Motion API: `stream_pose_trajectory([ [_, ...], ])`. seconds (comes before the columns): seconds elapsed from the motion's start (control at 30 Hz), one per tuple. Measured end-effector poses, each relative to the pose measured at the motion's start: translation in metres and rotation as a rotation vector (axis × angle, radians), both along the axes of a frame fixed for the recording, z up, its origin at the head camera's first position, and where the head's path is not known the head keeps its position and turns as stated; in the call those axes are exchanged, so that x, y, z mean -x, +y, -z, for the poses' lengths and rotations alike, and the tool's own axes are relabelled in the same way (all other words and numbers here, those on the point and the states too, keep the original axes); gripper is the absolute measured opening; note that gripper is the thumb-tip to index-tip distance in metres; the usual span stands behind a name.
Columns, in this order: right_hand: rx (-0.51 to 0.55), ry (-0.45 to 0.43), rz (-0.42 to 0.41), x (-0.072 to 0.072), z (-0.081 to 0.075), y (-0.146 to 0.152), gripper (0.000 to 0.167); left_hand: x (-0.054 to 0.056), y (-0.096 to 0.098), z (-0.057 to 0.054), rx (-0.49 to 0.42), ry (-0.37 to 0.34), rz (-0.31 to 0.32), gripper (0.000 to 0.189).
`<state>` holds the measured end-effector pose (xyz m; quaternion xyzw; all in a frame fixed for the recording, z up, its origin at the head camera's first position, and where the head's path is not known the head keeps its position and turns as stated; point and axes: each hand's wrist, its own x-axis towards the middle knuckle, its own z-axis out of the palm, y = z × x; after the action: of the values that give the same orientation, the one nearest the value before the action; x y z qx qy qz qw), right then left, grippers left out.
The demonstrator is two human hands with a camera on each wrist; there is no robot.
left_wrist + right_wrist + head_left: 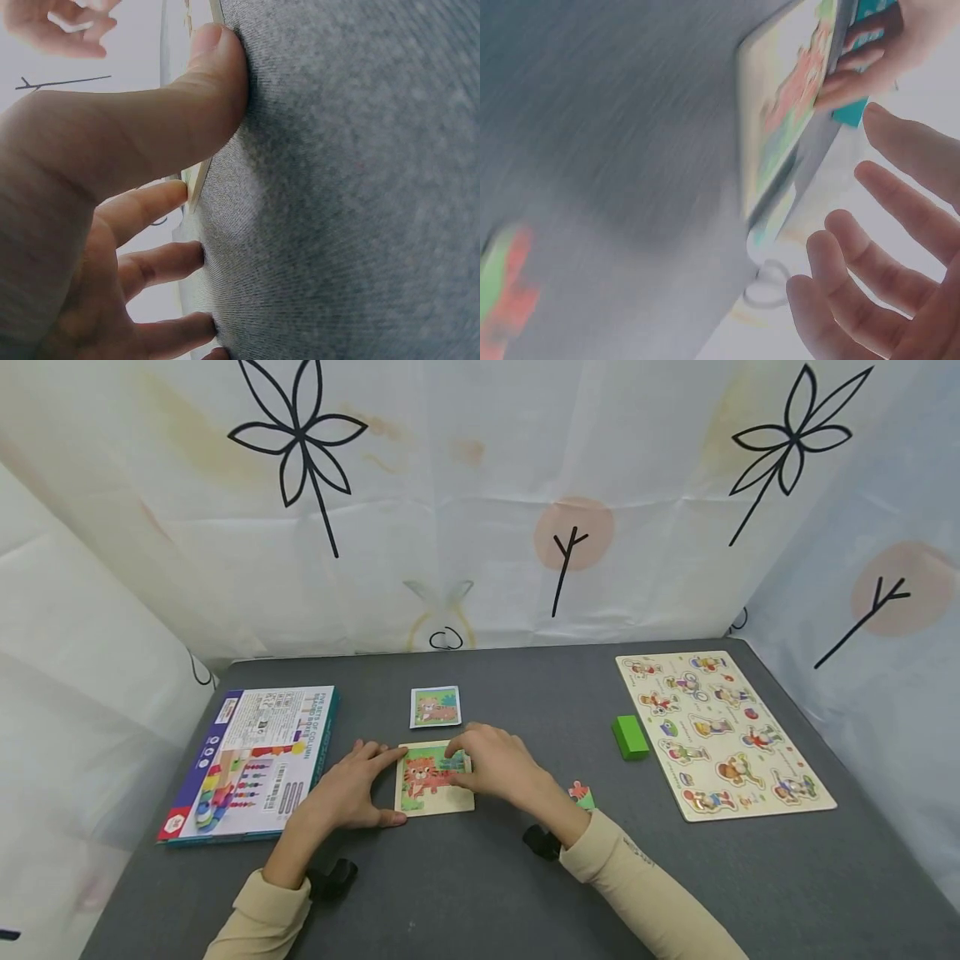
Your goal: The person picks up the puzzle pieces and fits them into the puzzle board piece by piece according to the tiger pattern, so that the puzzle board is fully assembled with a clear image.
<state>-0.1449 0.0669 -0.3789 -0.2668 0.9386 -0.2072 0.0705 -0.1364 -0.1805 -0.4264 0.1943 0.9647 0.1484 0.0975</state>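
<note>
A small wooden picture puzzle (427,781) with a red tiger on green lies at the table's centre. My left hand (356,787) is spread along its left side, index fingertip at the upper left corner and thumb by the lower left one. In the left wrist view the thumb (202,90) lies against the board's edge. Over the puzzle's right part hovers my right hand (498,764); its fingers (847,277) are apart and hold nothing in the right wrist view. Beside my right forearm lies a loose red and green puzzle piece (581,793), partly hidden by the arm.
Behind the puzzle lies a picture card (435,707) with a similar animal. A boxed toy set (262,727) lies at the left. A green block (630,737) stands beside a large wooden peg puzzle board (720,735) at the right. White printed curtains surround the grey table (480,893).
</note>
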Motion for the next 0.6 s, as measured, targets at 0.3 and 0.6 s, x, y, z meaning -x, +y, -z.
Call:
stream_pose_trajectory([
  [0.3, -0.056, 0.027, 0.064, -0.008, 0.002, 0.052, 0.03, -0.002, 0.001, -0.002, 0.001, -0.005, -0.001, 0.098],
  [0.6, -0.122, -0.056, 0.109, -0.024, 0.008, 0.079, 0.036, -0.002, 0.0, -0.001, 0.005, -0.006, -0.004, 0.098],
])
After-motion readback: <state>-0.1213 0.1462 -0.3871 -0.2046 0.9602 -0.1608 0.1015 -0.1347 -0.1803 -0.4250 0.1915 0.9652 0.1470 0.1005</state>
